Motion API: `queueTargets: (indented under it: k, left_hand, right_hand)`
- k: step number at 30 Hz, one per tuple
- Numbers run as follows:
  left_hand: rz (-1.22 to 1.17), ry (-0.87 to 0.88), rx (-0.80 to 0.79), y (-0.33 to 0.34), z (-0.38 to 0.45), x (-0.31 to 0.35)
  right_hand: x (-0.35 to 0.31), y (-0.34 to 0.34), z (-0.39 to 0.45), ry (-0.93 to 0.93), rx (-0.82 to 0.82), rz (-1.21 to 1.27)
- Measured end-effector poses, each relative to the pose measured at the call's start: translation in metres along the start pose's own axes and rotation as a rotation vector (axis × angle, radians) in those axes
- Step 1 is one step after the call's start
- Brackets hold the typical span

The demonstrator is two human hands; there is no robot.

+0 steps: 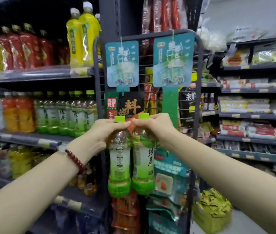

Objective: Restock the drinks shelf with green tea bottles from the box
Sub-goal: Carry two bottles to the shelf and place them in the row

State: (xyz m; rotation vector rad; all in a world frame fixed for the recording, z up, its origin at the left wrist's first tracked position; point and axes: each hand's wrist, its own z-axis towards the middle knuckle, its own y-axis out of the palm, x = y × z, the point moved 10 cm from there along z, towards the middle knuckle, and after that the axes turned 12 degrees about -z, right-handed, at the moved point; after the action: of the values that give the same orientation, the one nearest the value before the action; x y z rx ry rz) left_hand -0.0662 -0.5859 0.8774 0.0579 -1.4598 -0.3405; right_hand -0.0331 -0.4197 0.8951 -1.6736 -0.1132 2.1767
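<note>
Head view — left hand grips left bottle neck, right hand right bottle.

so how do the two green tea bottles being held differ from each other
The left bottle, held by the left hand, shows the small-print side of its label; the right bottle, held by the right hand, shows large characters. The left bottle's cap and base sit slightly lower than the right bottle's. Both hang upright side by side, gripped at the neck, with green caps.
</note>
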Motion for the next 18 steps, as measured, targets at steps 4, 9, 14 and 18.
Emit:
queueTargets:
  k: [4, 9, 14, 18]
  left_hand:
    - [-0.023, 0.044, 0.081, -0.045, 0.004, 0.016]
    - [-0.016, 0.077, 0.173, -0.110, 0.022, 0.030]
    - [-0.007, 0.097, 0.140, -0.168, 0.057, 0.050]
    - [-0.010, 0.120, 0.095, -0.215, 0.090, 0.074]
  right_hand:
    - [-0.016, 0.045, 0.015, -0.018, -0.057, 0.008]
    - [-0.033, 0.102, 0.038, -0.059, -0.067, -0.070]
    - [-0.045, 0.166, 0.073, -0.084, -0.075, -0.038]
    - [-0.062, 0.218, 0.102, -0.092, -0.018, -0.027]
